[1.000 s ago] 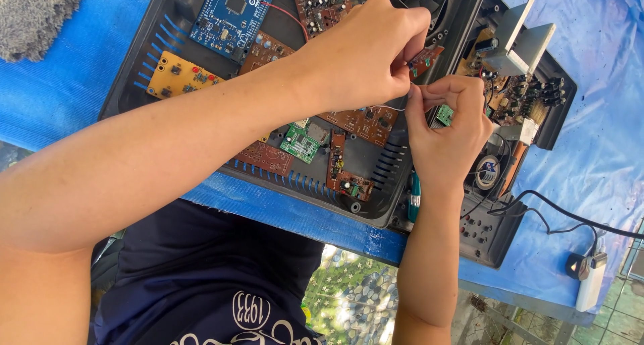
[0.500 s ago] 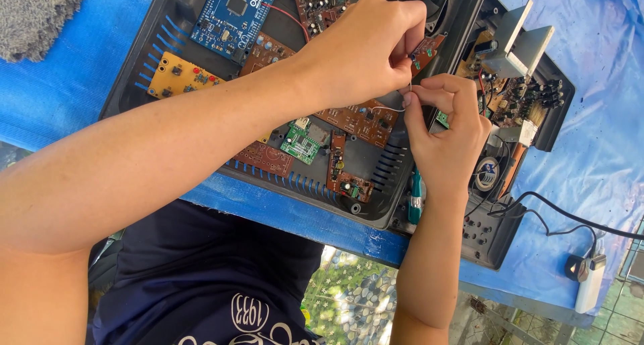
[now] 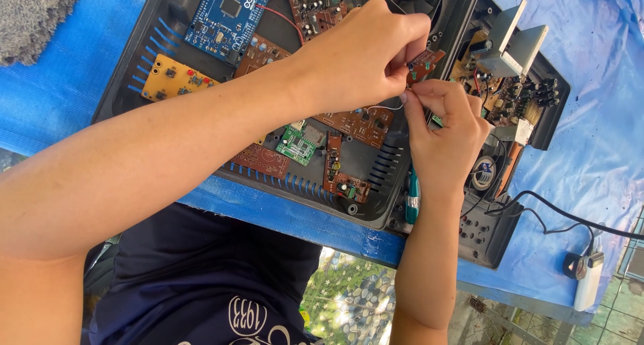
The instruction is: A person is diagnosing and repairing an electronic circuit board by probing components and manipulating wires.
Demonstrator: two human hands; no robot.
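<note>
Plainly, both hands meet over the open black case (image 3: 168, 23), which lies on the blue-covered table (image 3: 54, 97) and reaches to its near edge. The left hand (image 3: 362, 56) is pinched narrow, fingertips closed on a small brown circuit board (image 3: 426, 62) that it holds just above the case's right side. The right hand (image 3: 446, 140) is also pinched shut, its thumb and forefinger gripping a thin white wire (image 3: 382, 109) right beside that board; the wire loops down toward the larger brown board (image 3: 359, 124) beneath.

As a judgement, the wire looks fine enough to snap or pull off its joint if either hand tugs while the small board is lifted. The board is held only by its edge, so a slip could drop it onto the parts below. A green-handled tool (image 3: 412, 201) sits between the right wrist and the case's near rim, and the wrist could knock it off the table's near edge.

Counted in the case: one blue board (image 3: 228, 13) toward the far edge, one yellow board (image 3: 171, 77) at the left edge, one small green board (image 3: 295, 144) near the middle, and at least five brown boards, though the hands may hide more. A black cable (image 3: 563, 214) runs to one white plug block (image 3: 590, 278) at the table's near right corner.
</note>
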